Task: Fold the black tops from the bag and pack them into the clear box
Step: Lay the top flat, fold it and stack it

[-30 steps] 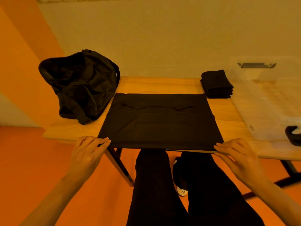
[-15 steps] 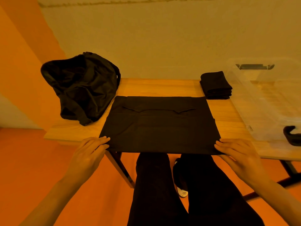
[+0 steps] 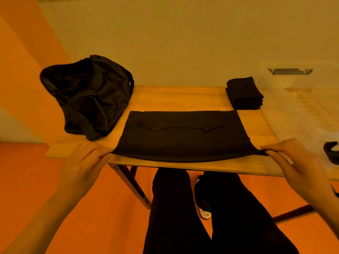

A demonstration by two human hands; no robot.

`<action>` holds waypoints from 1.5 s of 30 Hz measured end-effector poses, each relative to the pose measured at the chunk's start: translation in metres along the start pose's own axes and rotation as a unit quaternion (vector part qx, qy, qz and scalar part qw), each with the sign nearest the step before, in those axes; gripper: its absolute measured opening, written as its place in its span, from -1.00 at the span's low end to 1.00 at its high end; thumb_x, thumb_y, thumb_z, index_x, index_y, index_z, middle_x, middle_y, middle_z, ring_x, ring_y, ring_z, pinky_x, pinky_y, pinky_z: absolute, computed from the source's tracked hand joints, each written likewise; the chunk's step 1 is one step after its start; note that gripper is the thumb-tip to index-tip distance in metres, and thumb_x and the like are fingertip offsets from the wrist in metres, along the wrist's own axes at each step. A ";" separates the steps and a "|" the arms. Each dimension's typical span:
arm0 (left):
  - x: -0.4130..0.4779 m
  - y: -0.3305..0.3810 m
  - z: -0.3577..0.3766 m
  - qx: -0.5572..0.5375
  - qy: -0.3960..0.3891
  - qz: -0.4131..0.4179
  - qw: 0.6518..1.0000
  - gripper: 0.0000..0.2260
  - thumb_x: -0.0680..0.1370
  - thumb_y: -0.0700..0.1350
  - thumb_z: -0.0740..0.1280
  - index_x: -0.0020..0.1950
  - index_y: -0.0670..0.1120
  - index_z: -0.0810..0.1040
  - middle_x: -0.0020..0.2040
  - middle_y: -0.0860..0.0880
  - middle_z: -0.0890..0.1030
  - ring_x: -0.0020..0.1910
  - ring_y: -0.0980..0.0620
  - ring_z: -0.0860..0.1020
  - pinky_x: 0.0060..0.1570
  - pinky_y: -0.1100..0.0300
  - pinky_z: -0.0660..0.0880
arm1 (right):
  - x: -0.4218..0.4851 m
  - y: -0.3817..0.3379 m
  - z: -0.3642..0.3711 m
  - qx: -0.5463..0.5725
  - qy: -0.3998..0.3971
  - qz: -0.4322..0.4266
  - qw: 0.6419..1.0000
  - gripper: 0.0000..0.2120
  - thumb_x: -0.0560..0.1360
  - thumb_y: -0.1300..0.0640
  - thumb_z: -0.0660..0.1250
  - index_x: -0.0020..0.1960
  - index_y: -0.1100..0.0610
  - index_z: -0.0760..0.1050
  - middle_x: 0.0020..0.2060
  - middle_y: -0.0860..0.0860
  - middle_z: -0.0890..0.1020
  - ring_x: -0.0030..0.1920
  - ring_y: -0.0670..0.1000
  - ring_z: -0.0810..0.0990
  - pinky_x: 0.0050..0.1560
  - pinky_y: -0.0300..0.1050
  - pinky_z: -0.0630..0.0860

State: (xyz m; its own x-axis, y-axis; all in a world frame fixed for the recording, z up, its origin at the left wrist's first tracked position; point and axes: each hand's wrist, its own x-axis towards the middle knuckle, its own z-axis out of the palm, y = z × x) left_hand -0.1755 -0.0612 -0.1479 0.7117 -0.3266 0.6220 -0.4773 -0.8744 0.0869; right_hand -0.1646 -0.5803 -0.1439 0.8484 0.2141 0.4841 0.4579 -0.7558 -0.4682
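A black top (image 3: 181,136) lies flat and partly folded on the wooden table (image 3: 176,97), its near edge lifted slightly off the wood. My left hand (image 3: 86,165) pinches its near left corner. My right hand (image 3: 295,165) pinches its near right corner. The black bag (image 3: 88,99) slumps open at the table's left end. A stack of folded black tops (image 3: 244,93) sits at the back right. The clear box (image 3: 300,107) stands on the right, next to that stack.
A pale wall runs behind the table. The floor is orange. My legs in black trousers (image 3: 201,213) and a shoe (image 3: 205,214) show under the table's front edge. A dark latch (image 3: 332,153) of the box sticks out at the right edge.
Both hands have closed on the top's near corners and raised its front edge, which now sits farther onto the table instead of overhanging the front edge.
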 end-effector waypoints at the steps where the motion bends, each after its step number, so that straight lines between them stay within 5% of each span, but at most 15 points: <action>1: 0.010 -0.001 -0.001 -0.004 0.008 -0.007 1.000 -0.77 0.60 -0.11 0.32 0.04 -0.26 0.66 -0.09 -0.15 0.62 -0.09 -0.08 0.56 -0.08 0.04 0.47 | 0.009 -0.004 0.001 0.006 0.016 0.022 1.000 -0.81 0.62 -0.03 0.26 0.16 -0.01 0.55 -0.06 -0.17 0.57 0.01 -0.21 0.54 0.03 -0.33 0.48; 6: 0.052 -0.019 0.012 0.025 0.019 -0.016 0.999 -0.88 0.58 -0.23 0.40 0.01 -0.29 0.66 -0.13 -0.19 0.60 -0.13 -0.14 0.53 -0.06 0.22 0.37 | 0.058 0.001 0.019 -0.007 0.041 0.146 0.988 -0.84 0.57 0.11 0.37 0.10 0.12 0.64 -0.11 0.00 0.63 -0.12 -0.06 0.55 -0.10 -0.52 0.39; 11: 0.085 -0.039 0.034 0.074 -0.007 -0.041 0.996 -0.79 0.65 -0.09 0.35 0.03 -0.23 0.67 -0.10 -0.16 0.60 -0.10 -0.21 0.58 -0.20 -0.07 0.50 | 0.094 0.015 0.035 -0.005 0.042 0.227 0.973 -0.86 0.59 0.09 0.37 0.09 0.10 0.64 -0.14 -0.03 0.62 -0.18 -0.18 0.52 -0.19 -0.40 0.37; 16: 0.118 -0.054 0.052 0.083 -0.034 -0.048 0.995 -0.80 0.65 -0.04 0.36 0.00 -0.16 0.66 -0.09 -0.12 0.61 -0.12 -0.18 0.61 -0.32 -0.08 0.49 | 0.125 0.029 0.047 -0.018 0.028 0.262 0.965 -0.81 0.60 0.05 0.36 0.11 0.12 0.65 -0.14 -0.01 0.61 -0.10 -0.05 0.54 -0.19 -0.24 0.39; 20: 0.135 -0.054 0.064 0.097 -0.061 -0.134 0.984 -0.87 0.62 -0.05 0.38 -0.02 -0.11 0.61 -0.08 -0.07 0.56 -0.14 -0.17 0.58 -0.31 -0.06 0.49 | 0.147 0.041 0.055 -0.035 -0.017 0.282 0.959 -0.79 0.60 0.01 0.35 0.05 0.14 0.63 -0.17 -0.02 0.58 -0.08 -0.02 0.54 -0.13 -0.14 0.37; 27: 0.147 -0.063 0.088 0.093 -0.084 -0.172 0.977 -0.84 0.60 -0.03 0.38 0.00 -0.12 0.62 -0.05 -0.08 0.56 -0.12 -0.13 0.55 -0.21 -0.12 0.53 | 0.163 0.045 0.069 -0.059 0.011 0.283 0.957 -0.82 0.57 -0.01 0.40 -0.03 0.11 0.61 -0.21 -0.03 0.58 -0.14 -0.05 0.54 -0.22 -0.40 0.28; 31: 0.153 -0.059 0.100 0.072 -0.082 -0.210 0.972 -0.77 0.60 0.01 0.38 0.10 -0.13 0.61 0.07 -0.10 0.52 -0.13 -0.14 0.55 -0.14 -0.18 0.56 | 0.163 0.048 0.078 -0.151 0.021 0.253 0.955 -0.73 0.54 -0.08 0.42 0.03 0.13 0.62 -0.15 0.06 0.66 -0.12 0.07 0.62 -0.12 -0.11 0.47; 34: 0.152 -0.030 0.102 0.062 -0.029 -0.207 0.976 -0.74 0.64 0.01 0.36 0.17 -0.18 0.58 0.15 -0.15 0.48 -0.07 -0.16 0.53 -0.13 -0.14 0.54 | 0.161 0.031 0.079 -0.175 0.068 0.196 0.963 -0.76 0.59 -0.05 0.36 0.05 0.14 0.59 -0.05 0.10 0.63 -0.03 0.14 0.58 -0.08 -0.10 0.38; 37: 0.146 0.023 0.117 0.009 -0.087 -0.168 0.982 -0.65 0.66 0.07 0.26 0.25 -0.16 0.58 0.23 -0.17 0.50 0.15 -0.18 0.49 0.05 -0.14 0.52 | 0.157 -0.011 0.105 -0.146 -0.028 0.115 0.982 -0.72 0.62 -0.05 0.28 0.19 0.12 0.56 0.08 0.11 0.59 0.13 0.13 0.51 0.04 -0.07 0.42; 39: 0.143 0.047 0.137 0.024 -0.196 -0.143 0.970 -0.47 0.66 0.22 0.13 0.48 -0.09 0.45 0.49 -0.17 0.37 0.41 -0.20 0.36 0.30 -0.13 0.40 | 0.158 -0.031 0.135 -0.168 -0.153 0.066 0.972 -0.48 0.62 -0.22 0.15 0.46 0.04 0.41 0.37 0.13 0.48 0.40 0.15 0.40 0.31 0.08 0.42; 41: 0.142 0.051 0.152 0.062 -0.281 -0.162 0.944 -0.32 0.62 0.36 -0.09 0.64 0.03 0.17 0.66 -0.13 0.06 0.62 -0.17 0.07 0.53 -0.13 0.13 | 0.159 -0.036 0.159 -0.205 -0.244 0.067 0.945 -0.32 0.62 -0.37 -0.09 0.62 -0.06 0.12 0.59 0.14 0.18 0.60 0.15 0.10 0.55 0.11 0.14; 45: 0.139 0.038 0.160 0.093 -0.325 -0.205 0.919 -0.19 0.48 0.51 -0.32 0.66 0.15 -0.18 0.67 -0.04 -0.22 0.63 -0.10 -0.25 0.60 -0.15 -0.17 | 0.151 -0.030 0.166 -0.237 -0.237 0.104 0.936 -0.27 0.57 -0.42 -0.33 0.64 -0.11 -0.10 0.64 0.10 -0.05 0.63 0.11 -0.16 0.60 0.19 -0.10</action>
State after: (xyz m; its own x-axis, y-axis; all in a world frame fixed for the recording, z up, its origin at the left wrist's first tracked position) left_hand -0.0126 -0.1968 -0.1827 0.9982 -0.0496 -0.0345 -0.0482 -0.9981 0.0387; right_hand -0.0057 -0.4228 -0.1797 0.9802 0.1972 -0.0173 0.1952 -0.9774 -0.0808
